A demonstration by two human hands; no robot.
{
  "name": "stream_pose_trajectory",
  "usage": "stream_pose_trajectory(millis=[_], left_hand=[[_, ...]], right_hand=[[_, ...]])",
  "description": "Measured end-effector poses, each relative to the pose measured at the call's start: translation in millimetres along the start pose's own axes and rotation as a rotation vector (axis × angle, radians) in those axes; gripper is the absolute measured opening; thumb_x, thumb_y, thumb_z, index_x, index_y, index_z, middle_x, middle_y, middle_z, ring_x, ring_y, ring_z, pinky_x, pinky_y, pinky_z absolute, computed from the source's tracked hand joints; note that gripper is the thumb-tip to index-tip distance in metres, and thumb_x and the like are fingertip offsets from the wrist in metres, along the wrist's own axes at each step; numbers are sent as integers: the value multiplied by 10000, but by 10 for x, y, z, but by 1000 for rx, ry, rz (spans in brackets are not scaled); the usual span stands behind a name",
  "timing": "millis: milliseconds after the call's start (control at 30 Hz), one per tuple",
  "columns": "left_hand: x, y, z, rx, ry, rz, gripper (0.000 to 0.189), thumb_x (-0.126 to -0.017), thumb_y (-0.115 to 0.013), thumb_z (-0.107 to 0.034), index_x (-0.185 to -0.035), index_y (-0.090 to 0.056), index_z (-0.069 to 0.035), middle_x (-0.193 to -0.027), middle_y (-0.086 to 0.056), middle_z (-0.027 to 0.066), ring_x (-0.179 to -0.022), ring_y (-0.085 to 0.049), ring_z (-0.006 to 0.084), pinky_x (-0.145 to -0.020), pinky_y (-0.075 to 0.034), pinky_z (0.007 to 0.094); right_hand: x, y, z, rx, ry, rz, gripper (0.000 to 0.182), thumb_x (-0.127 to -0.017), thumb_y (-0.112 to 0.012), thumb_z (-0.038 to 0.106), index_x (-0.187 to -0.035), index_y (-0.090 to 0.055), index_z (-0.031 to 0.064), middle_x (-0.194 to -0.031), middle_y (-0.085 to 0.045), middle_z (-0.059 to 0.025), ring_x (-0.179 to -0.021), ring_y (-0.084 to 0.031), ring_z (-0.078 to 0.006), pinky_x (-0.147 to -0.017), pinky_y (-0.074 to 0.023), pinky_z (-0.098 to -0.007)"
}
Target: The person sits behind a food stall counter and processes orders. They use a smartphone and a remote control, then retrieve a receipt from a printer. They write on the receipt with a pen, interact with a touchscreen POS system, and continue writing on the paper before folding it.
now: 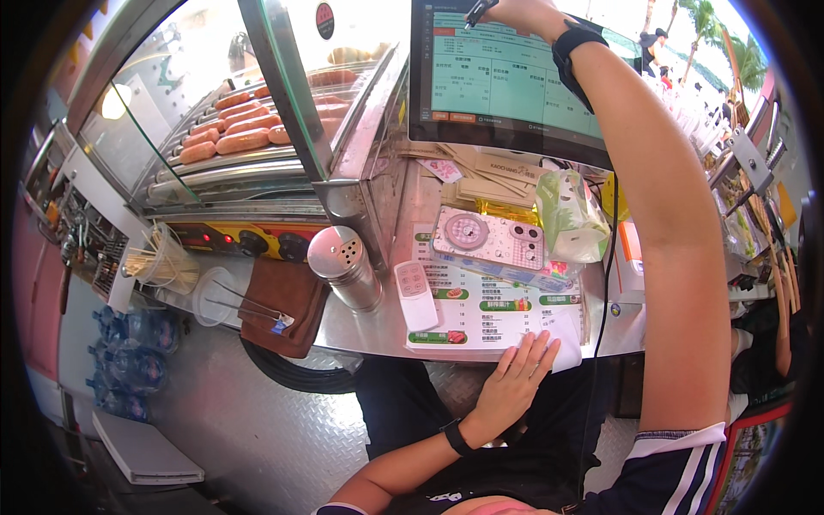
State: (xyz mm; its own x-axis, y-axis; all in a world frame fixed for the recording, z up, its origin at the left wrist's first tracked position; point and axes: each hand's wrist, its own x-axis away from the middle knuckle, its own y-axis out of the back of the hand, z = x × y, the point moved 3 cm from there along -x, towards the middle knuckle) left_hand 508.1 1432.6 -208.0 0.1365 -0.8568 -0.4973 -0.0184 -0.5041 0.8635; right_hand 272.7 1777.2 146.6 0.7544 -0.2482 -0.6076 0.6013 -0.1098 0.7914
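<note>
My right hand (524, 14) is at the top of the view, partly cut off, with a black pen (479, 14) in its fingers. It is raised in front of a touchscreen monitor (463, 77) that shows a page of tables. My left hand (512, 383) lies at the counter's front edge, fingers slightly spread over a small white paper slip (565, 347). Under the slip is a printed menu sheet (476, 335). A white remote control (416, 296) lies on the menu, and beyond it a phone in a patterned case (487, 237) rests on a flat pack.
Behind glass on the left, sausages (248, 122) lie on a roller grill. Along the counter stand a metal shaker (346, 269), a brown cloth (283, 309) with tongs, and a tub of wooden sticks (164, 261). A tissue pack (570, 215) and a hanging black cable (604, 309) are on the right.
</note>
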Motion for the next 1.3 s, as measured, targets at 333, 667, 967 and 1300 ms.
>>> stream_pose_trajectory(millis=[333, 667, 967, 1300], left_hand=[[14, 11, 25, 7, 9, 17, 686, -864, -498, -146, -1542, -396, -161, -1567, -420, 32, -1439, -381, 186, -1206, -152, 388], [-15, 14, -3, 30, -11, -7, 652, -903, -487, -143, -1547, -387, -158, -1583, -403, 29, -1449, -371, 182, -1212, -143, 384], [4, 32, 15, 16, -8, 2, 650, -907, -484, -151, -1549, -383, -155, -1584, -401, 30, -1453, -365, 186, -1215, -139, 385], [-74, -24, -139, 80, -21, -83, 683, -857, -533, -151, -1528, -406, -138, -1536, -449, 37, -1412, -419, 193, -1178, -222, 384]], right_hand=[[68, 8, 210, -3, -68, -35, 540, -792, -722, 492, -1001, -738, -6, -938, -727, -243, -896, -706, -371, -786, -543, -440], [-2, -103, 486, 112, -270, -204, 694, -789, -646, 650, -955, -750, -15, -957, -724, -254, -938, -702, -388, -831, -547, -438], [-76, -200, 456, 122, -354, -124, 771, -774, -640, 701, -1002, -741, -29, -997, -721, -261, -971, -699, -387, -861, -542, -436], [263, 401, -229, -232, 122, 45, 394, -1041, -482, 229, -1327, -577, -25, -1269, -658, -191, -1098, -637, -266, -927, -497, -383]])
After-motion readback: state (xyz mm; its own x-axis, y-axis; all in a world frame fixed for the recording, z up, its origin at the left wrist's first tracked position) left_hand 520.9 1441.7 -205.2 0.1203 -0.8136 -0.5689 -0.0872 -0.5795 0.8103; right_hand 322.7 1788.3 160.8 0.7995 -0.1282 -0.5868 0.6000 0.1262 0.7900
